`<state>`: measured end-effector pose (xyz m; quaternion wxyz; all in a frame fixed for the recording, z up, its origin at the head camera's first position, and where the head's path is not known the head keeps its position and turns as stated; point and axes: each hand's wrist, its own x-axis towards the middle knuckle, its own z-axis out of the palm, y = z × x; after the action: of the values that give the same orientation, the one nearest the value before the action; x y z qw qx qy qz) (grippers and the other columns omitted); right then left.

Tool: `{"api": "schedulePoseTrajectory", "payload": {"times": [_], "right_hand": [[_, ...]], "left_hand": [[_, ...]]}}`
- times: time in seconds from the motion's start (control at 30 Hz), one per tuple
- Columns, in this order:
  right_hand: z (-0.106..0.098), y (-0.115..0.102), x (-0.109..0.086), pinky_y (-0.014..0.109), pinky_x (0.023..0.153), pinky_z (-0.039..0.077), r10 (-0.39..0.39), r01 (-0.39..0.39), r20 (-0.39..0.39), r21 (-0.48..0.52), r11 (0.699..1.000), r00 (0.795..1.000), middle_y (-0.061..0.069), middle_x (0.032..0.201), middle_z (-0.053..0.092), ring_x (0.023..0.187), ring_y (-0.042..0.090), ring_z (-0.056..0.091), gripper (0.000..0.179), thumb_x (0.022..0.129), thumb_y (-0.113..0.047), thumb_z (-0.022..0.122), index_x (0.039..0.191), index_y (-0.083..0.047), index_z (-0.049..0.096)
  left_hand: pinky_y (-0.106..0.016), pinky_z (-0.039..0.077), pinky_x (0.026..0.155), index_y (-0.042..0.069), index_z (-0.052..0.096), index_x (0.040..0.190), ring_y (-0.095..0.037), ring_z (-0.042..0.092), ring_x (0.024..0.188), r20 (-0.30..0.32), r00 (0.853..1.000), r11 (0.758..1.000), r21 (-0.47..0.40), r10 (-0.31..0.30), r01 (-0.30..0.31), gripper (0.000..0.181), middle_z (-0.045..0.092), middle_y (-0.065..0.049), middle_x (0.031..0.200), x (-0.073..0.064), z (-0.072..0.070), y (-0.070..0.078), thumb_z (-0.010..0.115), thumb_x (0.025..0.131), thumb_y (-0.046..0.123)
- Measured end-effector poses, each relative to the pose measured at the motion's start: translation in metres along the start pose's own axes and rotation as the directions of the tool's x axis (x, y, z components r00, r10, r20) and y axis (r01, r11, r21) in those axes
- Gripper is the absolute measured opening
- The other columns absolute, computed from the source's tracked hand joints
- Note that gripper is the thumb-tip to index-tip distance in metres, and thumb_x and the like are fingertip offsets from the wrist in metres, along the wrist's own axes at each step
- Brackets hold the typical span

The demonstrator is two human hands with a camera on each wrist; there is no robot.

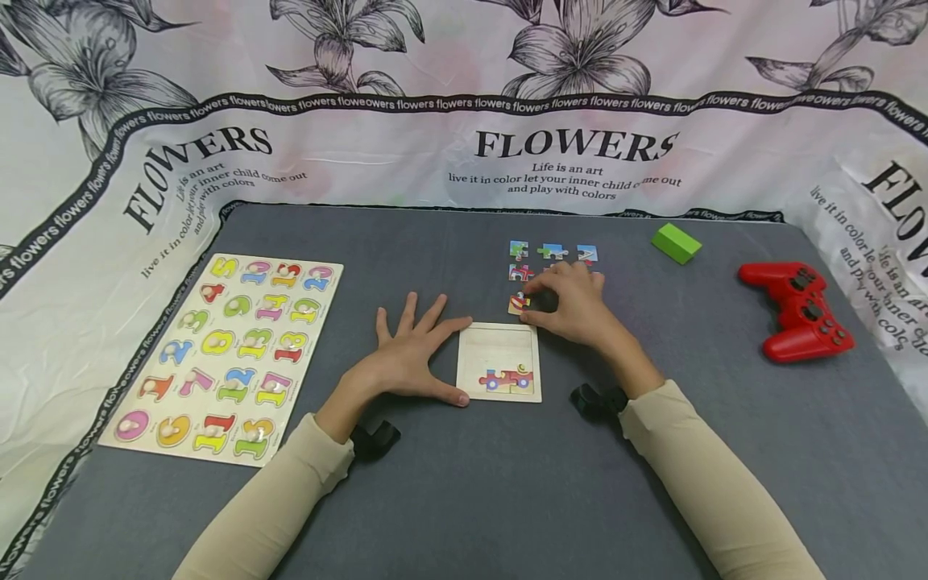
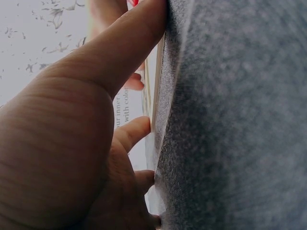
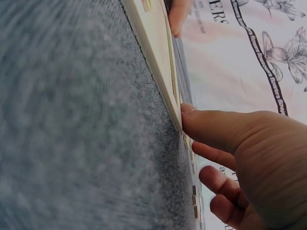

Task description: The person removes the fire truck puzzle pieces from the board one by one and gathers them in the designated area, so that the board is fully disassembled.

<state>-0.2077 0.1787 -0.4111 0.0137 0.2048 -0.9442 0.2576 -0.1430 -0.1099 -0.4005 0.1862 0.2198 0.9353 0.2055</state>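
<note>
A small square wooden puzzle tray (image 1: 500,342) lies on the grey table, with a few joined pieces forming a red and purple vehicle picture (image 1: 506,380) in its lower part. My left hand (image 1: 406,358) is spread flat, its thumb and index finger touching the tray's left side. Just beyond the tray's upper right corner, my right hand (image 1: 576,302) pinches a yellow and red puzzle piece (image 1: 517,304) between thumb and index finger. In the right wrist view the thumb (image 3: 216,127) is beside the tray's corner, and the pinched piece is hidden there.
More loose puzzle pieces (image 1: 553,251) lie in rows behind my right hand, partly covered by it. To the left is a number puzzle board (image 1: 235,326). A green block (image 1: 677,243) and a red game controller (image 1: 797,312) sit on the right. A flower-print cloth (image 1: 377,153) borders the table.
</note>
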Motion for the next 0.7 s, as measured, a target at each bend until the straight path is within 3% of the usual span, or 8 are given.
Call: {"api": "schedulePoseTrajectory", "payload": {"times": [0.27, 0.7], "right_hand": [[0.0009, 0.0, -0.0031, 0.06, 0.089, 0.022, 0.037, -0.037, -0.031, 0.0, 0.999, 0.999, 0.017, 0.112, 0.059, 0.107, 0.038, 0.041, 0.032, 0.08, -0.032, 0.087, 0.106, -0.014, 0.08], [0.0036, 0.0024, -0.0019, 0.058, 0.085, 0.021, 0.042, -0.041, -0.058, 0.018, 0.999, 0.997, 0.014, 0.102, 0.058, 0.098, 0.035, 0.039, 0.033, 0.082, -0.032, 0.086, 0.11, -0.015, 0.08]], "left_hand": [[-0.078, -0.017, 0.112, 0.038, 0.027, 0.161, -0.043, -0.02, 0.156, -0.006, 1.0, 1.0, -0.007, 0.003, -0.003, 0.112, -0.003, -0.005, 0.174, 0.0003, 0.0011, -0.0015, 0.084, 0.069, 0.068], [-0.077, -0.018, 0.112, 0.038, 0.027, 0.161, -0.043, -0.02, 0.156, -0.011, 1.0, 1.0, -0.012, 0.006, -0.006, 0.112, -0.002, -0.005, 0.174, 0.0004, 0.002, -0.0027, 0.084, 0.069, 0.067]]}}
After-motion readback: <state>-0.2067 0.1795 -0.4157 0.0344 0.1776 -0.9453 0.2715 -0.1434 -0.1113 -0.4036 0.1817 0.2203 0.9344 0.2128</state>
